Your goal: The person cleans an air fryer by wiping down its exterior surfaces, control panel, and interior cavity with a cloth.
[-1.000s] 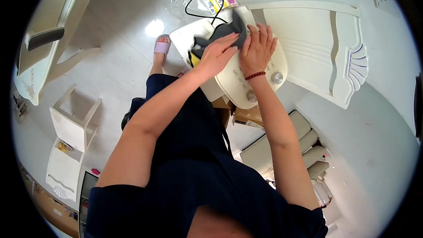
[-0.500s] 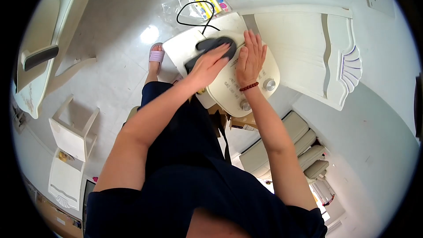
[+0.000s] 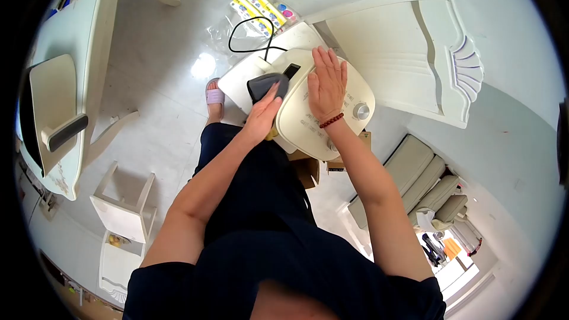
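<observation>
- Left hand [image 3: 261, 117] on grey cloth [image 3: 265, 86], grip unclear — cloth lies crosswise near seat's [image 3: 232, 83] left corner
- Right hand [image 3: 327, 90] open, resting on appliance [image 3: 296, 120] — knobs [image 3: 361, 111] lower right

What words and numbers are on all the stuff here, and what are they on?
No words or numbers are clear enough to quote.
White machine: grey marks, too small to read.
Yellow-and-white packs: printing, too small to read.
Cardboard box: dark strip, too blurred to read.

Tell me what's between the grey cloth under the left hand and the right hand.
Between the grey cloth and the right hand: the cream appliance's top, with a small dark panel near the cloth. Head view shows it.
</observation>
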`<state>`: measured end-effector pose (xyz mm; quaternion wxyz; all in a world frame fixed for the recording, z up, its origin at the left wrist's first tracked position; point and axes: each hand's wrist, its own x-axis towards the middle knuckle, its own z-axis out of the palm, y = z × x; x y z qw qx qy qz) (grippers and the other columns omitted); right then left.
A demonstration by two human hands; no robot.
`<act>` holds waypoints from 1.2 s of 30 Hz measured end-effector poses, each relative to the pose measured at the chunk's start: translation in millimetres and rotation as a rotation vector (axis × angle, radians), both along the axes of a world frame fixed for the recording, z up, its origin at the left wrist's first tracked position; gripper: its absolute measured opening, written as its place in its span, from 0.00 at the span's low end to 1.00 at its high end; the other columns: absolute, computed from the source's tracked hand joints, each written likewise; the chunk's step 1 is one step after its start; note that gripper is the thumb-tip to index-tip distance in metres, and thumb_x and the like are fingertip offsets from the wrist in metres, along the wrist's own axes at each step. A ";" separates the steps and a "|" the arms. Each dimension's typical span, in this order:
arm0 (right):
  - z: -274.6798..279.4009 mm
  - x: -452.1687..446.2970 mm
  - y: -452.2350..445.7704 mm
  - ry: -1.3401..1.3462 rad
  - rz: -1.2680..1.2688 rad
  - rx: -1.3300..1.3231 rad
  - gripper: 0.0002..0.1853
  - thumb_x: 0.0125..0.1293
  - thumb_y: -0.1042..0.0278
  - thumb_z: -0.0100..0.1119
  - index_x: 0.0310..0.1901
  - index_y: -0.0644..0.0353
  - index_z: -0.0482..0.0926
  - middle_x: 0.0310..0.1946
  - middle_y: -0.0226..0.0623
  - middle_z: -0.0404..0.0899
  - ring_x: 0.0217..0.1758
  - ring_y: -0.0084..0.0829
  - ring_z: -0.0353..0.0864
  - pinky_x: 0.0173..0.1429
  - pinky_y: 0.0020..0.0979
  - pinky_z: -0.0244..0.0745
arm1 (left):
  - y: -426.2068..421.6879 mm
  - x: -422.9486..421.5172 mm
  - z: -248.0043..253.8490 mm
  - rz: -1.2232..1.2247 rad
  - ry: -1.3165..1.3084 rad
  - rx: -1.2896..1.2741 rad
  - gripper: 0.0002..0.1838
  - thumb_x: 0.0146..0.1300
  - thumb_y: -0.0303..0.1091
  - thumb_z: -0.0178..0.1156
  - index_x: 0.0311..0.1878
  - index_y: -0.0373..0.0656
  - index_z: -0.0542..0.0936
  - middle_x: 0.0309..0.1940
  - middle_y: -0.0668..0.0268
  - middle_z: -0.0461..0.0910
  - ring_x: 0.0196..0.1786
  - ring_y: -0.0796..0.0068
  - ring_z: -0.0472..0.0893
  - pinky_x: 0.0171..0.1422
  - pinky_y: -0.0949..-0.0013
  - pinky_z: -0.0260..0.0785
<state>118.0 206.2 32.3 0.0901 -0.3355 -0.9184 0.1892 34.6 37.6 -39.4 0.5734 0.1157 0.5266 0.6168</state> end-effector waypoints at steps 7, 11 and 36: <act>2.4 -1.7 1.1 0.007 0.006 -0.010 0.28 0.72 0.60 0.43 0.72 0.56 0.65 0.71 0.38 0.67 0.77 0.41 0.58 0.81 0.49 0.37 | 78.2 -40.7 -22.7 -0.217 -0.079 -0.028 0.29 0.77 0.41 0.48 0.74 0.34 0.62 0.71 0.54 0.68 0.70 0.72 0.68 0.74 0.73 0.56; 0.1 -3.0 0.9 -0.024 -0.003 -0.004 0.28 0.72 0.60 0.41 0.71 0.58 0.66 0.70 0.38 0.67 0.77 0.42 0.59 0.80 0.51 0.38 | 46.8 -34.7 -56.9 -0.117 -0.113 -0.148 0.28 0.77 0.40 0.47 0.74 0.34 0.61 0.75 0.55 0.61 0.75 0.70 0.61 0.77 0.72 0.49; 4.0 -2.2 2.9 0.011 -0.019 -0.090 0.28 0.74 0.57 0.37 0.71 0.61 0.67 0.71 0.45 0.65 0.77 0.46 0.59 0.80 0.53 0.39 | 63.8 -42.1 7.0 -0.190 0.031 0.142 0.24 0.76 0.31 0.44 0.73 0.41 0.66 0.75 0.58 0.61 0.80 0.65 0.54 0.82 0.63 0.39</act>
